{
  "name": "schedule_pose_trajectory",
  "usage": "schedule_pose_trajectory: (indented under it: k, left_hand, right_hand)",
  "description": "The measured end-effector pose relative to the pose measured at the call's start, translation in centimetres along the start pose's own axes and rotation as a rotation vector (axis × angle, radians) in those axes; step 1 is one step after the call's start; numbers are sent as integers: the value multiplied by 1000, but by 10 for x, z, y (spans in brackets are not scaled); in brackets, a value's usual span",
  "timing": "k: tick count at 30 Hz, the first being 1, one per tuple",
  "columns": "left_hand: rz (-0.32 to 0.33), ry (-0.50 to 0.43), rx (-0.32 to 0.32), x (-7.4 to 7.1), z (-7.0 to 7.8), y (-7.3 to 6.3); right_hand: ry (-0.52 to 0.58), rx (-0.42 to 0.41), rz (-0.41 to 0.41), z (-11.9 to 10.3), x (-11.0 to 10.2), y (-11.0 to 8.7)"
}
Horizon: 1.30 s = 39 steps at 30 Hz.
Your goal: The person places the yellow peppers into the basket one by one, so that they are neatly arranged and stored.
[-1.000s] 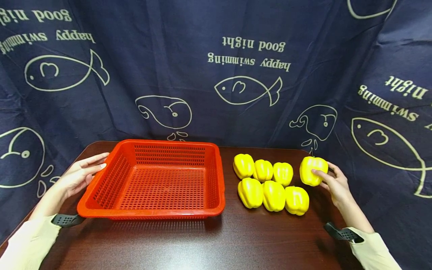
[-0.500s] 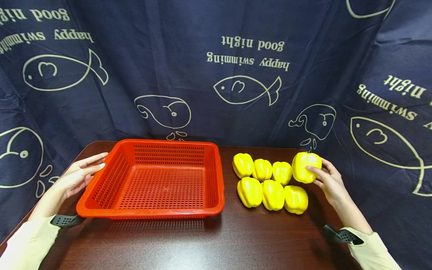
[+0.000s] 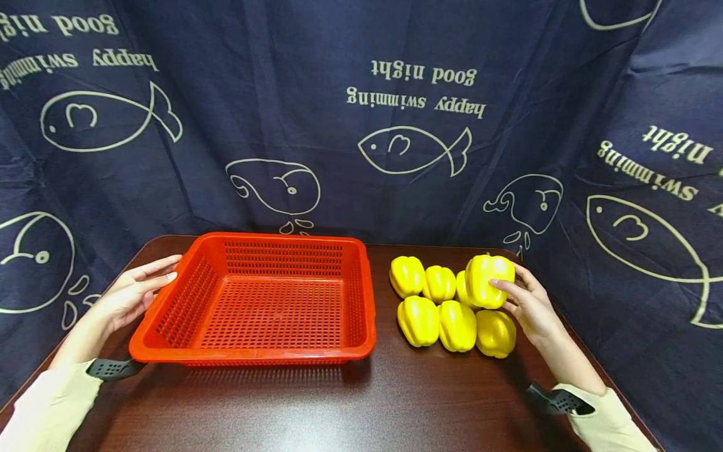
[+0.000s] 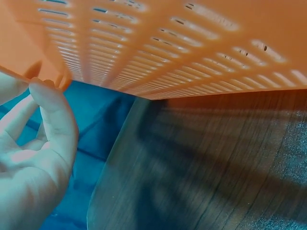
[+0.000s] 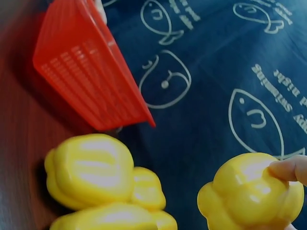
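My left hand [image 3: 128, 294] pinches the left rim of a red plastic basket [image 3: 252, 355] with slotted walls; in the left wrist view thumb and finger [image 4: 56, 112] meet on that rim. Nothing lies inside the basket. On the right, my right hand [image 3: 533, 306] grips a yellow bell pepper [image 3: 487, 280] from its right side, thumb in front. In the right wrist view this held pepper [image 5: 249, 191] appears at lower right. It overlaps another pepper [image 3: 461, 287] of the back row in the head view. More yellow peppers [image 3: 418, 321] stand in two short rows between basket and hand.
The dark wooden table [image 3: 316, 408] reaches toward the front. A navy curtain [image 3: 316, 94] with fish drawings and lettering hangs right behind the table's back edge and along both sides.
My right hand has carried the held pepper leftward, from beside the rows to over the back row's right end. The left hand and basket stay in place.
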<state>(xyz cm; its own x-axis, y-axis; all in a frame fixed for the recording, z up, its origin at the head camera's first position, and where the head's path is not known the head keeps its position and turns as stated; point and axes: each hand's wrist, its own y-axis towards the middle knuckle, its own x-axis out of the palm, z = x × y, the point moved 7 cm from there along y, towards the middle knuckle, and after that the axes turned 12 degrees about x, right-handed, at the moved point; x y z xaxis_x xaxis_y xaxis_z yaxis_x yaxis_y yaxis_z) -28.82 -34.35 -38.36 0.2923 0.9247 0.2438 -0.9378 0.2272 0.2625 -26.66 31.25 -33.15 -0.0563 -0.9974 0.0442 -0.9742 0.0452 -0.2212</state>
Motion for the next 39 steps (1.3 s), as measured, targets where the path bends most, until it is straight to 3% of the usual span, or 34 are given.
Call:
schedule_pose_trajectory:
  k: [15,21,39]
  left_hand:
    - [-11,-53,2,2,-1,-1]
    - [-49,-89,30,5,0,-1]
    - [-18,-73,21,3,-1,-3]
  right_hand:
    - [-61,45,-38,2,61,-3]
    - [-29,100,-52,10,87,-6]
    - [47,163,-144,11,150,-16]
